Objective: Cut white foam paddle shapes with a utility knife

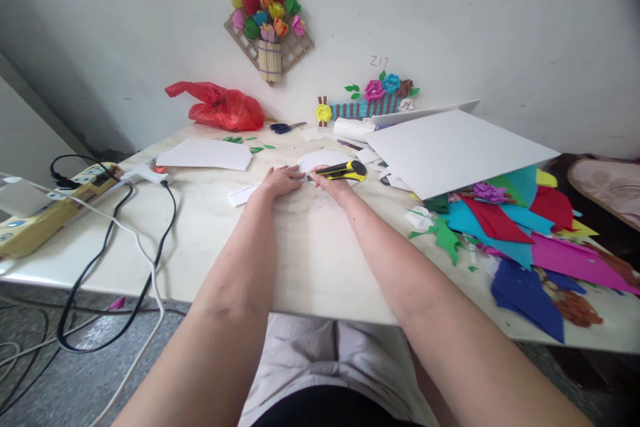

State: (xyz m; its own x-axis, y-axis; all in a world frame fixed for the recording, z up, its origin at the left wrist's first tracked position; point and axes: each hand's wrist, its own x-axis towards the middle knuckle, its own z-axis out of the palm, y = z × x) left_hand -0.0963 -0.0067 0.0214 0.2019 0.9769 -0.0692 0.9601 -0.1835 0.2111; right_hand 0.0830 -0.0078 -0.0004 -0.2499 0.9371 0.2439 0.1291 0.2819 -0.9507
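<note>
Utility knife (pixel 344 171): yellow/black plastic body, long & slim, lying nearly level just above the desk (pixel 210 227), far-centre. Right hand (pixel 334 185) is wrapped round its near end, fingers closed on the handle; blade tip points left toward the left hand (pixel 283 180). Tip itself too small to make out.

Under the knife: white paper disc (pixel 320 161), round, flat, matte. Left hand lies flat on the paper w/ fingers spread a bit, pressing down, fingertips just beside the knife's tip. A white paper strip (pixel 245 193) sticks out to the left from under that hand.

Desk is pale, smooth, slightly glossy. Further out: white sheet (pixel 205 153) to the left; big white card (pixel 450 147) to the right, tilted up on other stuff. Right edge: heap of coloured paper offcuts (pixel 520 233), angular, blue/red/magenta/green. Back by the wall: crumpled red plastic bag (pixel 223 107), blue-handled scissors (pixel 285 127). Left edge: yellow power strip (pixel 45 213) w/ black & white cables (pixel 125 240) hanging off. On the wall: paper-flower bouquet (pixel 267 13), stick lattice behind it.
</note>
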